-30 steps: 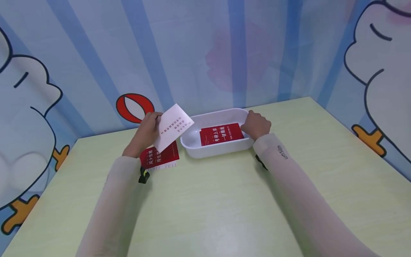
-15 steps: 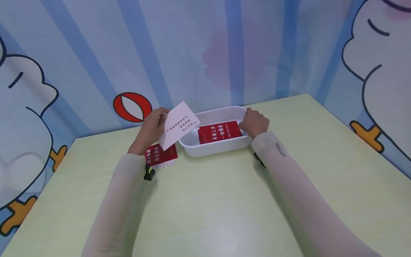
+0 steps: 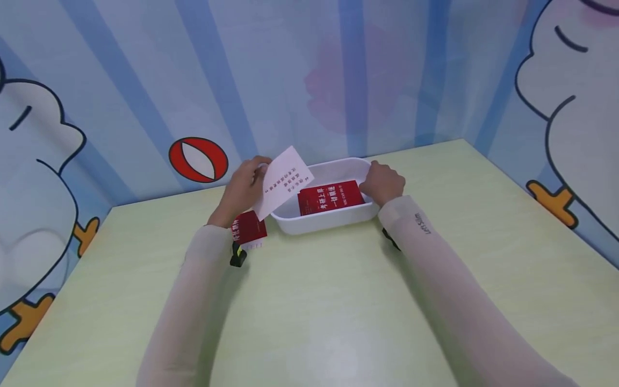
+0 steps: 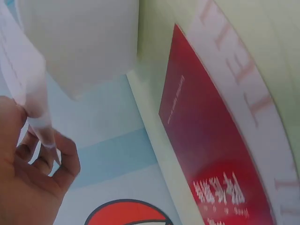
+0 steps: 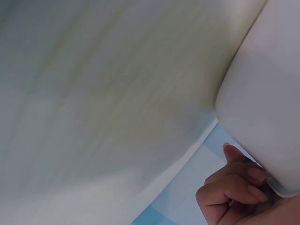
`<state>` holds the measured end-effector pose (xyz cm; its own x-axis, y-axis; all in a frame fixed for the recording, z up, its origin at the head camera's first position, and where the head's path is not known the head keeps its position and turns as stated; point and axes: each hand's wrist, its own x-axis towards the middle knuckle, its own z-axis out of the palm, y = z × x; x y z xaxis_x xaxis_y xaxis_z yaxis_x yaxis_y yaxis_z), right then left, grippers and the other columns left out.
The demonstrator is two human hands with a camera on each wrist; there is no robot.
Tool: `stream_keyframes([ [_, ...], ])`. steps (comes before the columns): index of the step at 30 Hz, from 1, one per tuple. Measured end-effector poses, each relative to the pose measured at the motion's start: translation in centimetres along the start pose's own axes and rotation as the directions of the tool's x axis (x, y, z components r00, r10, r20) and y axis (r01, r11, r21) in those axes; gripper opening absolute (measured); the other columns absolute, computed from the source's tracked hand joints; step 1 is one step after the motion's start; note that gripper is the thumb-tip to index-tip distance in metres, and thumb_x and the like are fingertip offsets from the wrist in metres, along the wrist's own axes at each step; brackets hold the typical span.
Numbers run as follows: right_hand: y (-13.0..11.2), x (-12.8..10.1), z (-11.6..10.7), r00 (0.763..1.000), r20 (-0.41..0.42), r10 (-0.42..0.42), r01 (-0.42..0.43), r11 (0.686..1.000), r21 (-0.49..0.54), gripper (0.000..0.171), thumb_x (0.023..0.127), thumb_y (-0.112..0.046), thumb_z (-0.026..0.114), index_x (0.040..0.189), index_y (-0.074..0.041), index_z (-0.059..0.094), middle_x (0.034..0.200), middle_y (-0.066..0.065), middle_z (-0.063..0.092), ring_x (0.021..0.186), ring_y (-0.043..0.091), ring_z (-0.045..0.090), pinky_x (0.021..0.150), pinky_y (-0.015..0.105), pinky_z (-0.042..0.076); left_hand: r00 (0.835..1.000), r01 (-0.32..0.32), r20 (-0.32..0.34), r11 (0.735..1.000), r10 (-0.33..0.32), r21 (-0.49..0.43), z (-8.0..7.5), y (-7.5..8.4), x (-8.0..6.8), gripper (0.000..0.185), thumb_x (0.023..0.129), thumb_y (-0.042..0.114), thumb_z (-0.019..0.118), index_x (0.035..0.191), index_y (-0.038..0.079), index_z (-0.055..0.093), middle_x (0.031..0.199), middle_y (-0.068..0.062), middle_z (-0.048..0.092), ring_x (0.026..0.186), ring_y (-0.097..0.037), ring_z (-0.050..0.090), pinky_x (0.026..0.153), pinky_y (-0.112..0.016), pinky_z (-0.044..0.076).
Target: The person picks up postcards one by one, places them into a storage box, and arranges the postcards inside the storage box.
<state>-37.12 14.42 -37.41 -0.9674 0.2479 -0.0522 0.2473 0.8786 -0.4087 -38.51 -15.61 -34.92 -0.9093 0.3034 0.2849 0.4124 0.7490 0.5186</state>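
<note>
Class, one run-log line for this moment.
left hand: holds pale card | right hand: grips white tray | in tray: red card | beside tray: another red card

We count one left hand (image 3: 242, 187), one right hand (image 3: 384, 183), one white tray (image 3: 333, 218), two red cards (image 3: 332, 198), one pale card (image 3: 286, 180), one lettered pale strip (image 4: 243, 70) and one table (image 3: 309, 306).

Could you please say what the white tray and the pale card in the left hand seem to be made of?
The white tray: probably smooth, satin plastic, from its rounded, seamless-looking walls.
The pale card: likely paper or cardstock, seemingly matte, since it bends and shows little glare.
</note>
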Motion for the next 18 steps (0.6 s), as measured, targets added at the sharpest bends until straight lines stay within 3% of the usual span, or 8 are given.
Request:
stream_keyframes([
  [6, 0.0, -0.3, -0.2, 1.000, 0.000, -0.003, 0.003, 1.000, 0.003, 0.051, 0.090, -0.024, 0.068, 0.134, -0.003, 0.051, 0.130, 0.018, 0.064, 0.116, 0.037, 0.064, 0.100, 0.056, 0.050, 0.999, 0.042, 0.023, 0.999, -0.041, -0.032, 1.2, 0.6, 1.0, 0.037, 0.107, 0.023, 0.040, 0.143, 0.020, 0.048, 0.120, -0.012, 0.054, 0.101, -0.025, 0.049, 0.086, -0.040, 0.050],
  [18, 0.0, -0.5, -0.3, 1.000, 0.001, -0.003, 0.003, 1.000, 0.006, 0.050, 0.090, -0.024, 0.067, 0.133, -0.002, 0.052, 0.129, 0.018, 0.065, 0.115, 0.036, 0.065, 0.101, 0.055, 0.051, 0.999, 0.024, -0.021, 0.998, -0.025, -0.063, 2.3, 2.3, 2.2, 0.035, 0.108, 0.024, 0.038, 0.142, 0.022, 0.048, 0.114, -0.011, 0.055, 0.100, -0.024, 0.047, 0.083, -0.036, 0.045],
])
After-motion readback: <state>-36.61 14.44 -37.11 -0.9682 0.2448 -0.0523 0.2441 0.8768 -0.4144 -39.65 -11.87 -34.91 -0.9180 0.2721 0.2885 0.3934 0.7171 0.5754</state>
